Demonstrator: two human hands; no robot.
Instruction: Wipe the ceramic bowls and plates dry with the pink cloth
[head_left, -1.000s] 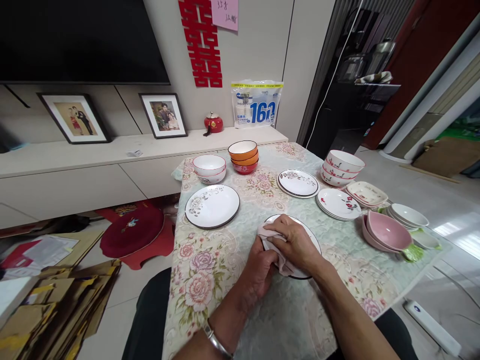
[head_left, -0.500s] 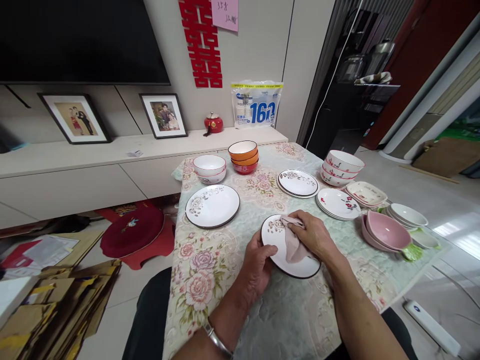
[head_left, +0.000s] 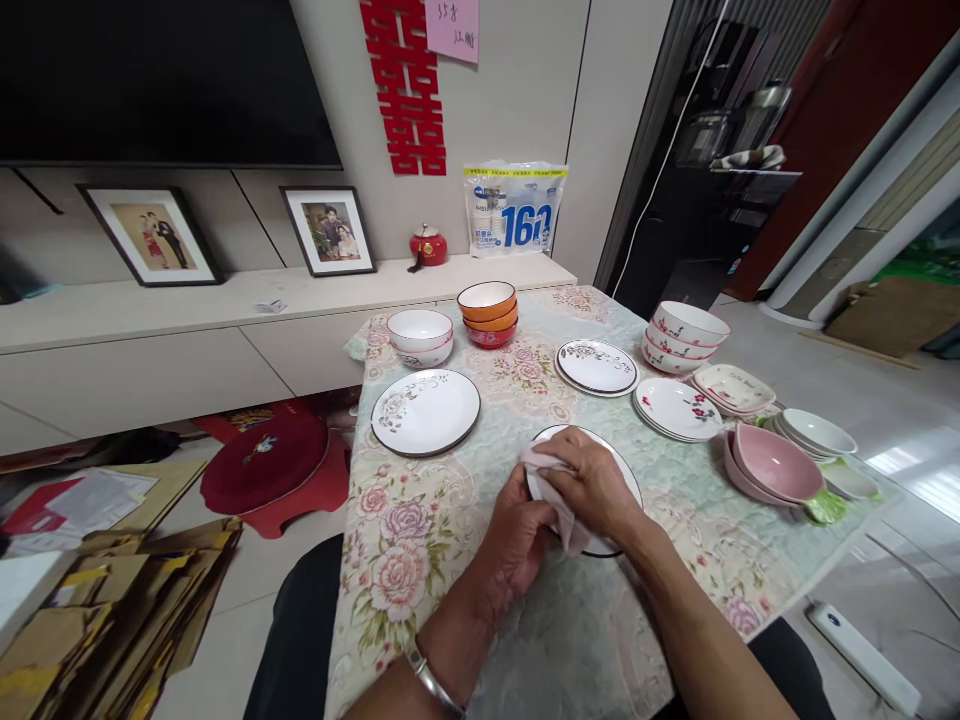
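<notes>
A white plate [head_left: 619,470] with a dark rim is tilted above the near part of the table. Its left edge is gripped by my left hand [head_left: 519,530], thumb on top. My right hand [head_left: 592,485] is closed on a pale pink cloth [head_left: 556,500] and presses it against the plate's left side. Cloth and fingers cover much of the plate's face. To the left lies a larger white plate [head_left: 424,412] with a brown floral print. Beyond my right hand rests a small stack of similar plates [head_left: 597,366].
White bowls [head_left: 420,335] and orange and red bowls [head_left: 487,315] stand at the table's far side. Along the right are flowered bowls [head_left: 684,340], oval plates [head_left: 678,408], pink dishes [head_left: 776,460] and small white bowls [head_left: 819,432]. A red stool [head_left: 270,465] is at the left.
My right hand has moved left across the plate with the cloth, from its right side to its left edge near my left thumb. The left hand stays on the plate.
</notes>
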